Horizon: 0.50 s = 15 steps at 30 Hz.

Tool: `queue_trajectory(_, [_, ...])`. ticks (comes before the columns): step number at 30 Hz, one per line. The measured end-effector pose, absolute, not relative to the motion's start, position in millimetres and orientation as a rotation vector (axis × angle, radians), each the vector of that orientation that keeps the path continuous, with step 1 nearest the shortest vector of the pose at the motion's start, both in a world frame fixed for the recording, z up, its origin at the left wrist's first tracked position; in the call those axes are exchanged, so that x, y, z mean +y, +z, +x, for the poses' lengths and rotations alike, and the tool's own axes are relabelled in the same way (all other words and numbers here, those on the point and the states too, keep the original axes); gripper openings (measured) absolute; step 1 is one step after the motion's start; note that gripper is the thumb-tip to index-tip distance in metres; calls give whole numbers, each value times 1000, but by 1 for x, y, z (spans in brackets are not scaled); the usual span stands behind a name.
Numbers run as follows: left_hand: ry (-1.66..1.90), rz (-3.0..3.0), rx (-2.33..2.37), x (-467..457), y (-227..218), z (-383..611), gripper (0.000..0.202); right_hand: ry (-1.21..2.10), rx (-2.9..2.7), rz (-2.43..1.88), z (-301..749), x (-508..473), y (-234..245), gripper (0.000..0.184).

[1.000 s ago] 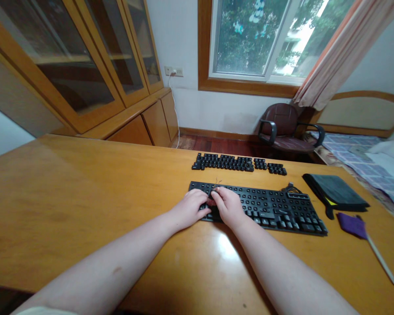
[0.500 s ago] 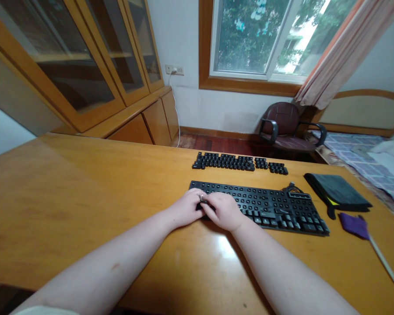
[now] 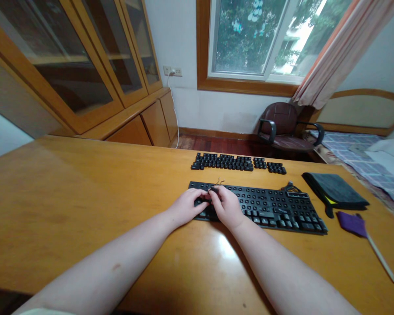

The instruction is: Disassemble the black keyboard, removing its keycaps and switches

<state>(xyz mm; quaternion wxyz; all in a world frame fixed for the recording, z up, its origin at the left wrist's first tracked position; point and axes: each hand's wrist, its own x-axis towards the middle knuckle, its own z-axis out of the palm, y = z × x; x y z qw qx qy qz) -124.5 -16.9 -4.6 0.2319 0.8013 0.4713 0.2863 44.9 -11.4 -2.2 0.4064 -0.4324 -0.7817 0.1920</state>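
Observation:
A black keyboard (image 3: 265,199) lies on the wooden desk, its upper rows stripped to bare switch stems and its lower rows still bearing keycaps. Both hands meet above its left part. My right hand (image 3: 228,205) is closed around a wire keycap puller (image 3: 219,180), whose thin prongs point away from me. A small dark piece, perhaps a keycap, shows at the right fingertips. My left hand (image 3: 187,206) has thumb and fingers drawn together beside it; what they grip is mostly hidden. Behind the keyboard, removed black keycaps (image 3: 228,162) stand in rows near the desk's far edge.
To the right lie a coiled cable (image 3: 290,187), a dark folded case (image 3: 336,191), and a purple cloth-like item (image 3: 352,224) with a pale stick. Beyond the desk stand a chair (image 3: 282,124), a bed (image 3: 344,148) and a glass-door cabinet (image 3: 95,57).
My hands have turned at the fingertips and drawn slightly apart. The puller's wire prongs now point up and away from me. The keyboard and keycap rows stay in place.

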Motion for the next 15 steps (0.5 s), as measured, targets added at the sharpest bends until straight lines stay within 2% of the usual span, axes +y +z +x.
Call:
queue_trajectory(4, [859, 2106, 1350, -16, -7, -126, 24, 579, -1860, -1104, 46, -7, 1, 16])
queue_trajectory(15, [935, 2080, 1353, -16, -7, -128, 19, 891, -1772, -1020, 47, 2, -14, 21])
